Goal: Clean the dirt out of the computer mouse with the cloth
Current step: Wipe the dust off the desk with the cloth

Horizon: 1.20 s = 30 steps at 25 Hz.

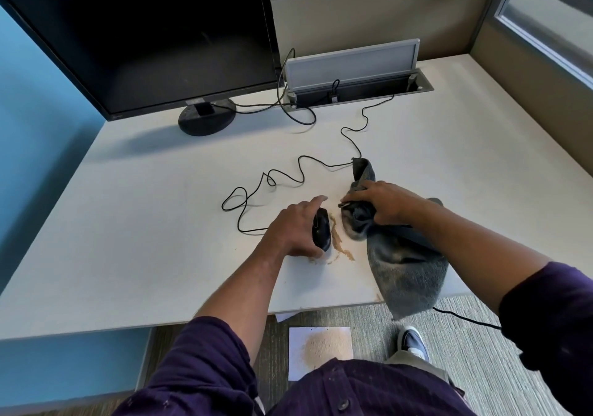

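**Hands set, grit waiting beside the mouse**

Left hand [296,228] wrapped round the black computer mouse [322,229], tipping it up on its side on the desk [144,239], index finger stretched past its far end. Right hand [383,202] bunched over a wad of the grey cloth [404,261], just right of the mouse and not quite touching it; rest of the cloth trailing toward the near edge and hanging off it. Between the two, a streak of tan dirt [340,245] on the desk.

Risks, judged from this:
- Dragging the hanging cloth through the streak, smearing grit back onto a wiped mouse.
- Sweeping dirt off the near edge and missing the paper sheet [321,348] on the floor, already carrying a tan pile.
- Snagging the looping mouse cable [272,178], partly under the far end of the cloth, and jerking the mouse loose.
- Pushing grit deeper into seams rather than lifting it out.
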Available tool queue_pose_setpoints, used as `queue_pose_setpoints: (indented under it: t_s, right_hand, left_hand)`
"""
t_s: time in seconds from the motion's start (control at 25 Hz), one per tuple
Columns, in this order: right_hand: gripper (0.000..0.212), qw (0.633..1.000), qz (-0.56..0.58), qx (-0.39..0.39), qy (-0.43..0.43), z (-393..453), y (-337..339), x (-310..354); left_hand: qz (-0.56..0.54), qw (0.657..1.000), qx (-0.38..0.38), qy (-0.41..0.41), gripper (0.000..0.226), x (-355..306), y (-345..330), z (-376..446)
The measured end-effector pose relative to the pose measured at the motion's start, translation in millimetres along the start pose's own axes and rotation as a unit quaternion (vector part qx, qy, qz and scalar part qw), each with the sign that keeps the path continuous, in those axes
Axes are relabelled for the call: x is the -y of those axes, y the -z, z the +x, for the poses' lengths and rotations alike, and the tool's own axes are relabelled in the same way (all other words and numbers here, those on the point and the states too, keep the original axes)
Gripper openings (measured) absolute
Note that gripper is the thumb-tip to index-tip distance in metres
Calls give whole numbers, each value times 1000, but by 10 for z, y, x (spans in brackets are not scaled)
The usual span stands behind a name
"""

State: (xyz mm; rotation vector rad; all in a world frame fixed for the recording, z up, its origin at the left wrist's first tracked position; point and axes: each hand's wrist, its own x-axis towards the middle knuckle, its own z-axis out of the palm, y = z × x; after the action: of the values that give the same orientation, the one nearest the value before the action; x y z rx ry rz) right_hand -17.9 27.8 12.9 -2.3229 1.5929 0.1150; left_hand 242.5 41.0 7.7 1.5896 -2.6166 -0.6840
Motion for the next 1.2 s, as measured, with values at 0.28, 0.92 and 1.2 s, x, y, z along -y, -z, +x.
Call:
queue_pose_setpoints:
  t_s: [0.28,0.92,1.2]
  right_hand:
    - [77,994,-49,-100,18,517,184,136]
    - [62,994,-19,-84,71,745,-378,308]
    - [67,989,-13,-99,112,727,-434,443]
  left_hand:
    - [-42,996,-76,23,121,186,297,-118]
    - [-50,988,-142,30,114,414,301,-316]
    - [-58,989,-126,50,114,430,211,-375]
